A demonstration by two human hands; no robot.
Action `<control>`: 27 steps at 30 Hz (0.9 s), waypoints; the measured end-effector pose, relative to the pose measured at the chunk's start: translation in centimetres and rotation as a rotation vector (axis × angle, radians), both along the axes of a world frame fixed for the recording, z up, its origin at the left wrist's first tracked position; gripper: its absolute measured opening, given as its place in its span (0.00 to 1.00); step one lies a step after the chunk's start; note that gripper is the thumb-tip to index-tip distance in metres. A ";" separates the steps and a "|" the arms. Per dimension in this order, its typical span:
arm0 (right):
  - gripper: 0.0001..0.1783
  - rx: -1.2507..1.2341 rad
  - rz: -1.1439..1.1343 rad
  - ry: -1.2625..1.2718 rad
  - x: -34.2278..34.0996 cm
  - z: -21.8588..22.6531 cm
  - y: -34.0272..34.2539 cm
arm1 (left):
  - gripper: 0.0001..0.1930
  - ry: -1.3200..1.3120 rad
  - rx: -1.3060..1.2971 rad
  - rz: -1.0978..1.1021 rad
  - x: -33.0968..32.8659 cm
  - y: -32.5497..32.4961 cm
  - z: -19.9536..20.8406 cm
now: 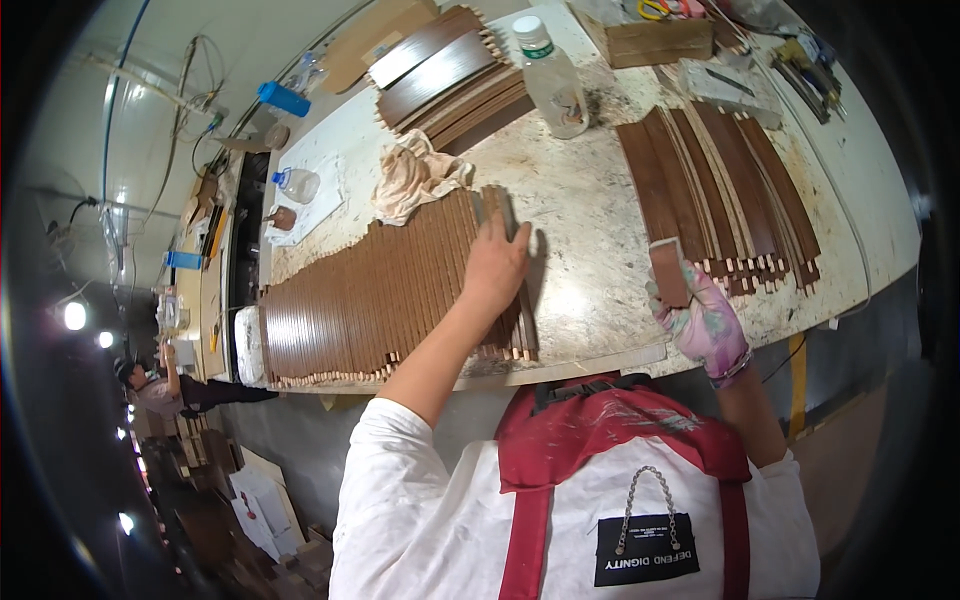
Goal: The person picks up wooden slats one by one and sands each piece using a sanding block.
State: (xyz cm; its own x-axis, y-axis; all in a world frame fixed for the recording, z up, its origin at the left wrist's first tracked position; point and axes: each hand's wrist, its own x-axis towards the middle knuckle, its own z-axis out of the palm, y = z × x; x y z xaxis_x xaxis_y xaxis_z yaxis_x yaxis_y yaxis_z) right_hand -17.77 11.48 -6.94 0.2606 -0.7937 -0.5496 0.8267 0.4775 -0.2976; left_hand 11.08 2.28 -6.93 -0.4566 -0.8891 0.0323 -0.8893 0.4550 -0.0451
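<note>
A long row of brown wooden slats (370,290) lies side by side on the table, with pale round pegs at the near ends. My left hand (495,265) is bare and rests on the slats at the right end of this row, its fingers stretched out and thumb apart. Under and beside it, the end slats (522,325) lean slightly away from the others. My right hand (712,325), in a pink-stained white glove, is closed around a brown rectangular sanding block (668,272). It is at the near left corner of a second group of brown slats (690,190).
A crumpled cloth (415,175) lies behind the row, near another stack of slats (445,75). A clear bottle (552,85) with a white cap stands at the back. Farther right are a wooden box (660,43) and tools (808,75). At far left another person (165,390) works.
</note>
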 end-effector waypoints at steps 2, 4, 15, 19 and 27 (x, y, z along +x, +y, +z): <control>0.18 -0.010 0.017 0.014 0.7 0.1 0.2 | 0.25 -0.003 -0.078 -0.055 -1.0 0.3 -0.3; 0.17 -0.035 0.060 0.023 0.9 -0.3 0.0 | 0.25 -0.006 -0.093 -0.051 -1.7 0.6 -0.3; 0.16 0.042 0.119 0.084 2.8 -1.7 -1.6 | 0.29 0.168 -0.107 0.206 -1.7 -0.5 0.1; 0.17 0.052 0.163 0.014 4.2 -3.3 -2.1 | 0.23 -0.116 -0.198 0.081 -1.1 -1.3 -1.1; 0.17 -0.039 0.066 -0.055 5.6 -1.5 -1.7 | 0.32 0.257 -0.082 0.007 0.0 -2.3 -3.0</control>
